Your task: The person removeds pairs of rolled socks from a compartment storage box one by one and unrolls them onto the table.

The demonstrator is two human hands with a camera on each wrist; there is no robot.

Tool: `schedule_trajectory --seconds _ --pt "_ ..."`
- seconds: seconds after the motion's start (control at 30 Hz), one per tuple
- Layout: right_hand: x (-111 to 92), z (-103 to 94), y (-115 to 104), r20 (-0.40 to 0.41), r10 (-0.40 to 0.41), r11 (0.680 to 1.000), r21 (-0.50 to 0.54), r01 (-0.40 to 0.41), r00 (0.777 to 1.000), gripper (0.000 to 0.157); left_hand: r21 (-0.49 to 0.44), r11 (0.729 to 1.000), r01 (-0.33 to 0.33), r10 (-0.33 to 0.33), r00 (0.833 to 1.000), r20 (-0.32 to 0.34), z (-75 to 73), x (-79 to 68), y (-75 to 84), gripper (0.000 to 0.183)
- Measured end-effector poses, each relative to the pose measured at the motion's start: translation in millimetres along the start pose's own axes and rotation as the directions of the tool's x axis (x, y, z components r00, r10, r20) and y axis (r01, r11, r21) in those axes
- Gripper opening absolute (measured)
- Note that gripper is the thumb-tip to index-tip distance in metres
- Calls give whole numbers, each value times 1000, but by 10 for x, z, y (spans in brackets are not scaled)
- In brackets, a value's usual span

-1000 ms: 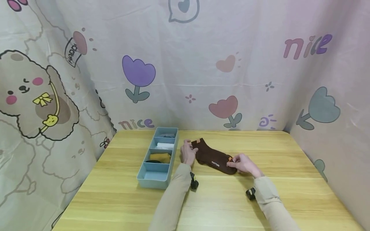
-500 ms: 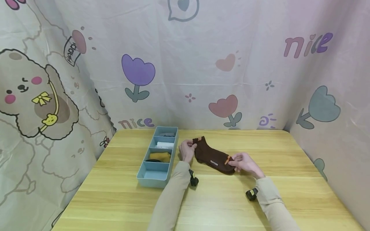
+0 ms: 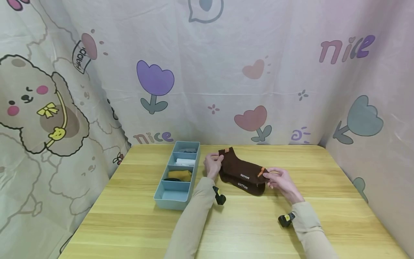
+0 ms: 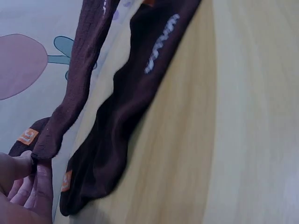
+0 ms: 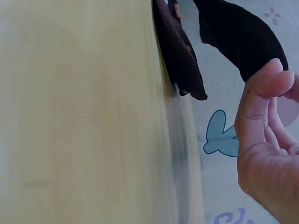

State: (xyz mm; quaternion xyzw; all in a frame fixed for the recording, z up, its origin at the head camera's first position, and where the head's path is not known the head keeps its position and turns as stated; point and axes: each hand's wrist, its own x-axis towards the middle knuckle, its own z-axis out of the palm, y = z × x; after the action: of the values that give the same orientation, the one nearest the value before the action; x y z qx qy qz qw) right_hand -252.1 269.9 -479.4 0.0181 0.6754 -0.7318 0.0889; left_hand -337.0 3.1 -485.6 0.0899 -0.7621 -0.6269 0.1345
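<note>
Two brown ankle socks with white COTTON lettering and orange patches are in view. The upper sock [image 3: 240,167] is stretched between both hands, raised off the other. My left hand [image 3: 212,165] pinches its cuff end between thumb and finger, also plain in the left wrist view. At the toe, my right hand [image 3: 284,182] pinches the sock fabric; in the right wrist view thumb and forefinger meet on the dark toe [image 5: 247,42]. Beneath it the lower sock [image 3: 247,188] lies flat on the table, partly covered in the head view and untouched by either hand.
A blue-grey divided box [image 3: 173,204] stands left of the left hand. Its compartments hold a grey item [image 3: 187,150], a white roll [image 3: 185,162] and a mustard folded cloth [image 3: 179,175]; the front one shows its bare bottom. A printed curtain [image 3: 207,72] hangs behind the wooden table [image 3: 245,233].
Both hands have lifted the upper sock and shifted it back and slightly right. The lower sock, earlier hidden under it, now shows with its own lettering.
</note>
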Motion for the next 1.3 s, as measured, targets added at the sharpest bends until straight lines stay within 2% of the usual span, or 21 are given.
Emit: schedule_trajectory --seconds 0.03,0.07,0.23,0.3,0.47,0.57,0.67,0.77,0.87,1.0,1.13,1.2,1.3 --pt "-5 -12 -1 -11 -2 1000 29 3 1000 11 -25 999 -22 22 1000 -5 23 8 -27 20" --pt "-11 -23 -2 -21 -3 998 60 5 1000 10 -43 999 -18 18 1000 -1 39 6 -30 21" --pt "-24 -66 -6 -77 11 980 201 5 997 9 -95 995 36 -33 999 38 142 11 -24 17" --pt "-24 -80 -7 -99 24 967 256 2 995 11 -73 994 77 -72 995 74 176 6 9 13" --pt "-24 -114 -6 -148 51 939 344 3 988 19 7 999 53 -53 980 190 248 -18 43 25" --pt "-23 -127 -10 -177 78 920 391 -3 981 22 -21 999 50 -41 951 306 284 -33 50 39" --pt "-14 -138 -16 -200 117 898 440 -17 973 22 -85 993 87 -43 906 420 325 -37 51 50" --pt "-6 -141 -23 -223 138 884 467 -19 965 22 -116 984 133 -57 862 503 361 -38 54 56" --pt "3 -148 -21 -236 136 881 473 -9 962 21 -96 986 134 -61 838 543 392 -44 59 59" --pt "11 -163 -7 -243 125 876 482 8 962 21 -76 989 127 -64 829 555 426 -76 74 63" --pt "13 -182 5 -246 129 862 506 14 961 22 -18 999 47 -30 842 539 450 -140 102 62" --pt "12 -190 9 -249 126 862 507 18 960 21 37 999 -29 4 846 533 457 -177 110 58" --pt "13 -199 17 -253 113 871 490 27 961 19 106 987 -125 48 838 544 461 -231 112 53"
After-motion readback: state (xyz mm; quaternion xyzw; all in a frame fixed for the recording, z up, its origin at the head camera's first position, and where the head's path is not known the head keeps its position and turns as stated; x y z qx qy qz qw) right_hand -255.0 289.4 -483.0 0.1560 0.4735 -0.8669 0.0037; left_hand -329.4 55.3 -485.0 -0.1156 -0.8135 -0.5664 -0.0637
